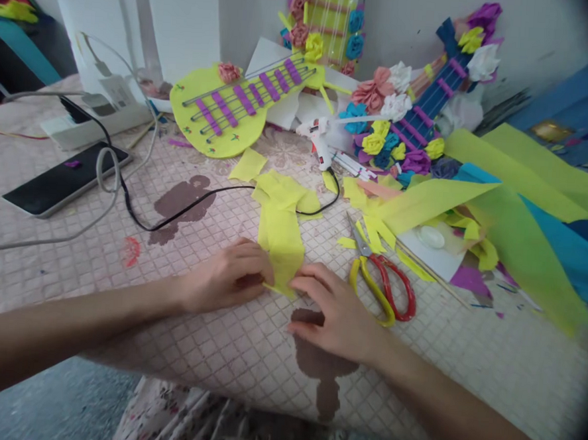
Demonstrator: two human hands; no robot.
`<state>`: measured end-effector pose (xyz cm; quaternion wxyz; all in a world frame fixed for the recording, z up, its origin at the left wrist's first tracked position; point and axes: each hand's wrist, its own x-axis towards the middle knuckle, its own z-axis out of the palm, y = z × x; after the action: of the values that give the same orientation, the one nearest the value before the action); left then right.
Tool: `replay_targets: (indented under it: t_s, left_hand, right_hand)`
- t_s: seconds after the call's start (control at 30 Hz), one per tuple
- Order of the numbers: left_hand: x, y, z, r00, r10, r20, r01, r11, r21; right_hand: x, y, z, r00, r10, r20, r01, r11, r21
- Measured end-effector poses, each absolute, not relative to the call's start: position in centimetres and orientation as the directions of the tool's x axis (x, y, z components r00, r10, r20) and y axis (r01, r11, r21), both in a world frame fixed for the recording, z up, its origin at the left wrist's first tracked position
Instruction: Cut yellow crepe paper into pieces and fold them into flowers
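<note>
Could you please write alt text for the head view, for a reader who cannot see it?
The left hand and right hand pinch the near end of a yellow crepe paper strip on a pink quilted tablecloth. Red-and-yellow-handled scissors lie right of them; a white glue gun and yellow paper guitar sit behind.

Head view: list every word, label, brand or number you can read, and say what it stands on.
None can be read.
White charger: any print is too blurred to read.
Glue gun: no legible brand.
Phone: screen dark, no text.
Yellow paper strip between left hand and right hand: plain.
</note>
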<state>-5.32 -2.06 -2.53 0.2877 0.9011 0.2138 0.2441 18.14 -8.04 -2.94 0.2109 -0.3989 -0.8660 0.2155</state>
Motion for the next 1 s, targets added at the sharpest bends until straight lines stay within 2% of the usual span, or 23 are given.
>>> replay_targets:
  t_s: [0.07,0.13,0.23,0.37,0.67,0.83,1.0]
  left_hand:
    - [-4.9,-2.4,-2.5,0.727,0.623,0.288,0.304,-0.668,0.679]
    - [-4.7,-2.5,-2.6,0.715,0.644,0.271,0.308,-0.639,0.705]
    - [-4.9,-2.3,-2.6,0.781,0.559,0.278,0.238,-0.678,0.695]
    - [-5.3,-2.1,-2.4,0.866,0.431,0.254,0.194,-0.757,0.624]
    - [-4.3,-1.7,-1.7,0.891,0.398,0.217,0.206,-0.782,0.588]
    - [-3.8,-0.5,-1.4,0.942,0.3,0.148,0.137,-0.749,0.648]
    - [-4.2,-0.1,-1.3,0.937,0.299,0.181,0.077,-0.682,0.728]
  right_hand:
    - [18.0,-8.1,-3.1,-0.554,0.806,0.208,0.61,0.563,-0.558]
    - [17.9,-8.1,-3.2,-0.518,0.821,0.24,0.603,0.549,-0.578]
    - [18.0,-7.8,-3.3,-0.524,0.806,0.276,0.575,0.574,-0.582]
    - [18.2,-7.6,-3.1,-0.62,0.745,0.247,0.559,0.64,-0.527]
    - [18.4,-7.6,-2.7,-0.618,0.769,0.163,0.536,0.563,-0.629]
    - [18.2,-7.5,-2.3,-0.584,0.805,0.101,0.539,0.478,-0.693]
    - [17.9,-7.4,-2.3,-0.552,0.83,0.081,0.545,0.433,-0.718]
